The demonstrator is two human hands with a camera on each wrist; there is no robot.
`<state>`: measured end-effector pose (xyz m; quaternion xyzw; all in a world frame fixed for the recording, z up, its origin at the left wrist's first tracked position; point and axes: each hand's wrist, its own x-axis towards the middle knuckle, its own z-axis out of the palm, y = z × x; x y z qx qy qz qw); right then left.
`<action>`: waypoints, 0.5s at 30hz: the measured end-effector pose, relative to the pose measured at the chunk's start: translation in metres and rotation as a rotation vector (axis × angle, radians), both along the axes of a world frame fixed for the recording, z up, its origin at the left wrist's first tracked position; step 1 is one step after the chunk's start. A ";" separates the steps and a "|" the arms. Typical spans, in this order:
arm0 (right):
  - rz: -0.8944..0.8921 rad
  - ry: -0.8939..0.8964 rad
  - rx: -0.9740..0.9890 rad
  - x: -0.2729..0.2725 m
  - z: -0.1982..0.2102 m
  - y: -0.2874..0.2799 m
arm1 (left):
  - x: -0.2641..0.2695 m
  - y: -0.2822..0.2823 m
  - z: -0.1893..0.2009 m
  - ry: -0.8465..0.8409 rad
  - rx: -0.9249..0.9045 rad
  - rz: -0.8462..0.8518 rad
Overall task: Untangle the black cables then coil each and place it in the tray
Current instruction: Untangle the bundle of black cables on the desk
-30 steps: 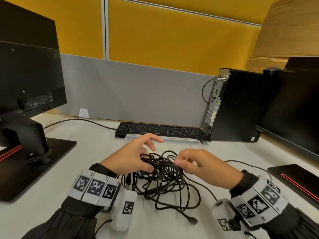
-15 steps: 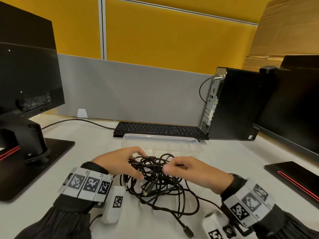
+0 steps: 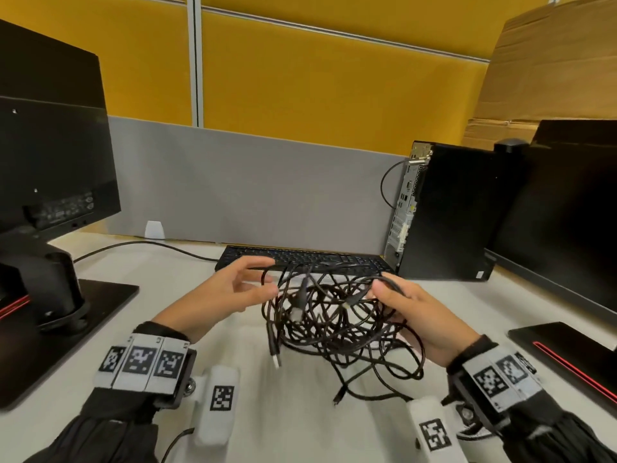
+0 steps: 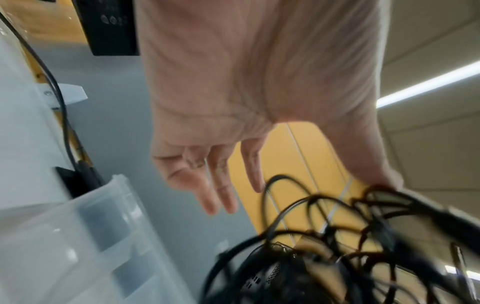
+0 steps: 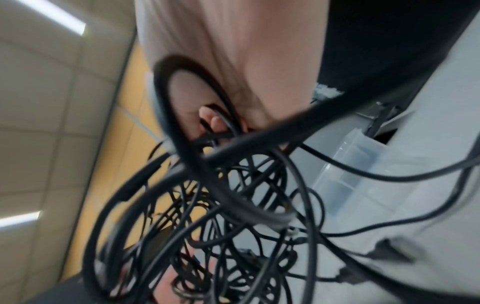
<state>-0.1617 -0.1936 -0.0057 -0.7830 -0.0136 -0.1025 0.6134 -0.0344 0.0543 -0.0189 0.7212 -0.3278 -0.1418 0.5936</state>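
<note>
Lifting the cables point(image 3: 329, 315) clear of the desk point(image 3: 287, 412) so loops hang free, the right hand point(image 3: 419, 315) grips strands at 3 o'clock while the left hand point(image 3: 230, 295) (fingers spread, holding nothing) waits at 9 o'clock, the tray point(image 4: 85, 236) beyond at 12.

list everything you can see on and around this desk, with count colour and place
cables: tangled bundle, count unclear, black, lifted above the desk between the hands
tray: one, clear plastic, on the desk in front of the keyboard
keyboard: one, black, behind the bundle
computer tower: one, black, right of the keyboard
monitors: two, black, left and right
desk: one, white
partition: grey below, yellow above
cardboard: brown, top right
wrist bands: patterned black and white, one on each wrist
left hand: fingers spread, beside the bundle
right hand: holds the bundle
</note>
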 end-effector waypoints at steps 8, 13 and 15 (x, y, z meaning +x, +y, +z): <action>-0.024 -0.111 0.360 0.001 0.003 0.000 | -0.024 -0.027 -0.008 0.167 0.004 -0.160; -0.044 -0.095 0.376 0.005 -0.001 0.008 | -0.034 -0.047 -0.015 0.135 -0.259 -0.004; -0.063 -0.092 0.402 0.006 -0.001 0.005 | -0.033 -0.049 -0.015 0.173 -0.386 0.035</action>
